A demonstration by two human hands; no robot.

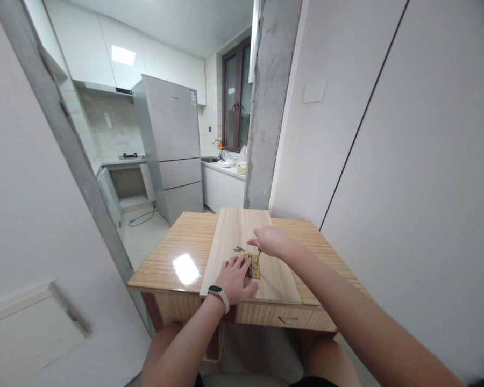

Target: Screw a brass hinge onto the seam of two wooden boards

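Observation:
A brass hinge (256, 270) lies across the seam between two pale wooden boards (229, 226). My left hand (234, 279) rests flat on the boards with its fingers stretched out, the fingertips touching the hinge's left side. Above the hinge, my right hand (269, 241) is closed around the handle of a screwdriver (259, 251). The screwdriver's shaft points down at the right leaf of the hinge, and most of its handle is hidden by the fingers. Several small dark screws (239, 249) lie in a loose pile on the left board, just beyond my left fingertips.
Under the boards stands a striped wooden table (165, 252) with a drawer (286, 317) at its front. A white wall (407, 161) rises close on the right. Beyond the table are a grey fridge (171, 123) and a counter with a sink (210, 159).

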